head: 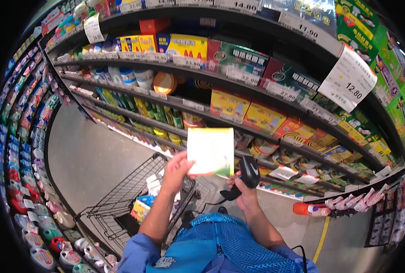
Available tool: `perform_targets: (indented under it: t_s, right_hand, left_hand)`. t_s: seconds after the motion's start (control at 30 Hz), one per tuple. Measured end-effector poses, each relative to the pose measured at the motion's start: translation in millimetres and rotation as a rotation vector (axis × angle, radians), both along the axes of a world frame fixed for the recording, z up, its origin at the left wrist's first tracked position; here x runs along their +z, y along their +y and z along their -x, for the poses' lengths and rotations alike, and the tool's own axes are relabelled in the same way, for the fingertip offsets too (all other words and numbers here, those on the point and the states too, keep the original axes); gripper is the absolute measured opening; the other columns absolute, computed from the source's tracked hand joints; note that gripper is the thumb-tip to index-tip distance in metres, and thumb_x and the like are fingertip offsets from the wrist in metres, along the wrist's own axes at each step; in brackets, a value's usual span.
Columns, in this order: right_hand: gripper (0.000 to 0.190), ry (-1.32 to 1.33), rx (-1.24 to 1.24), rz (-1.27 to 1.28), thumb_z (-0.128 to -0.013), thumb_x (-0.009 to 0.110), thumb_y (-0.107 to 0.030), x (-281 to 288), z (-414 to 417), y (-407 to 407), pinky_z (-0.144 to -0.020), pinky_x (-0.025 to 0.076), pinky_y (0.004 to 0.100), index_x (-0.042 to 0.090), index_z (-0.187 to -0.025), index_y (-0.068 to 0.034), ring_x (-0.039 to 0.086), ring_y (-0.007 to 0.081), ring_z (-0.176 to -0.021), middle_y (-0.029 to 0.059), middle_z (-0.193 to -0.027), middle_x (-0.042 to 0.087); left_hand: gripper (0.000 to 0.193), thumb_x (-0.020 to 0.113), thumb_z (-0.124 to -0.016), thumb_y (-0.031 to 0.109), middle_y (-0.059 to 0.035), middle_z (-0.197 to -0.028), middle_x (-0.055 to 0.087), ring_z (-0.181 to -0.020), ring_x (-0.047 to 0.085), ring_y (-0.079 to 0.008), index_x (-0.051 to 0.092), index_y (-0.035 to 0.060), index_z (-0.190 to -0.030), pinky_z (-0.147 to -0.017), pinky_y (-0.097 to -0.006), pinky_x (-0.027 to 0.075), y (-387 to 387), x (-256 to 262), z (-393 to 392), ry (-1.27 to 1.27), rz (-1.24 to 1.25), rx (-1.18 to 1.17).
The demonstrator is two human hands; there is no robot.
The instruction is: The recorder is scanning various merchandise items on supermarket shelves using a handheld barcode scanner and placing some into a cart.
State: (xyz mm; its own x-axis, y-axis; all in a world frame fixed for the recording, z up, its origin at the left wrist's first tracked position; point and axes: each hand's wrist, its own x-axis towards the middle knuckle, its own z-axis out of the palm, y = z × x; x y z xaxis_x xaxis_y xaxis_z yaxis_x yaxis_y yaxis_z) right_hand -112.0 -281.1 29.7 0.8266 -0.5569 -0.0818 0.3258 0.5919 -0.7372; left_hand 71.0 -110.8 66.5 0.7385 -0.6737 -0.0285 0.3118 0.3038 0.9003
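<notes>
My left hand (177, 170) holds a flat square box (210, 150) by its left edge, in front of the shelves. The box has a yellow edge, a glaring white face and some green at its lower right. My right hand (245, 191) grips a black handheld barcode scanner (249, 174) just right of the box; a black cable runs from it to the lower left. The fingers of my right hand are partly hidden behind the scanner, close to the box's lower right corner.
A wire shopping cart (110, 211) with several packages, one a yellow box (140, 210), stands at my left. Long shelves (192, 71) of boxes, jars and bottles curve across the front. Bottles of detergent (42, 257) line the far left. Orange and pink goods (310, 209) hang at the right.
</notes>
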Motion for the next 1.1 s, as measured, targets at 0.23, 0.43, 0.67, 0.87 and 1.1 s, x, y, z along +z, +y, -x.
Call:
perform_targets:
  t_s: [0.23, 0.43, 0.67, 0.87, 1.1]
  right_hand:
    - [0.030, 0.069, -0.020, -0.020, -0.086, 0.070, -0.006, -3, 15, -1, -0.078, 0.052, 0.0319, 0.055, -0.111, -0.006, 0.065, 0.0193, -0.087, 0.0120, -0.099, 0.066]
    - [0.031, 0.071, -0.037, -0.034, -0.084, 0.071, -0.006, -5, 28, -3, -0.077, 0.052, 0.0319, 0.055, -0.111, -0.006, 0.064, 0.0189, -0.085, 0.0124, -0.099, 0.066]
    - [0.030, 0.073, -0.089, -0.047, -0.083, 0.071, -0.004, -7, 38, -10, -0.076, 0.051, 0.0324, 0.056, -0.110, -0.006, 0.064, 0.0194, -0.085, 0.0123, -0.098, 0.066]
    - [0.030, 0.097, -0.112, -0.046, -0.083, 0.071, -0.004, -8, 43, -16, -0.077, 0.051, 0.0322, 0.057, -0.109, -0.006, 0.064, 0.0191, -0.085, 0.0116, -0.098, 0.066]
    - [0.030, 0.114, -0.139, -0.044, -0.083, 0.072, -0.005, -8, 49, -19, -0.077, 0.051, 0.0310, 0.057, -0.109, -0.006, 0.064, 0.0180, -0.085, 0.0111, -0.097, 0.065]
  left_hand:
    - [0.042, 0.062, -0.092, 0.019, -0.0082, -0.099, 0.069, -0.071, 0.065, -0.0102, 0.055, -0.0026, -0.127, -0.056, -0.0201, 0.052, -47, 62, -40, -0.042, -0.008, -0.009]
    - [0.037, 0.060, -0.094, 0.021, -0.0082, -0.096, 0.069, -0.065, 0.064, -0.0096, 0.059, -0.0012, -0.123, -0.054, -0.0189, 0.051, -90, 71, -67, -0.046, 0.027, -0.008]
    - [0.036, 0.061, -0.094, 0.026, -0.0089, -0.101, 0.069, -0.072, 0.066, -0.0119, 0.060, -0.0004, -0.119, -0.061, -0.0202, 0.055, -127, 77, -103, -0.013, 0.043, -0.061]
    - [0.032, 0.062, -0.094, 0.027, -0.0105, -0.097, 0.067, -0.071, 0.066, -0.0134, 0.058, -0.0004, -0.111, -0.062, -0.0226, 0.057, -156, 78, -109, -0.035, 0.030, -0.033]
    - [0.050, 0.065, -0.093, 0.032, -0.0123, -0.096, 0.065, -0.068, 0.066, -0.0167, 0.044, 0.0000, -0.124, -0.059, -0.0245, 0.056, -165, 85, -92, -0.068, -0.069, 0.086]
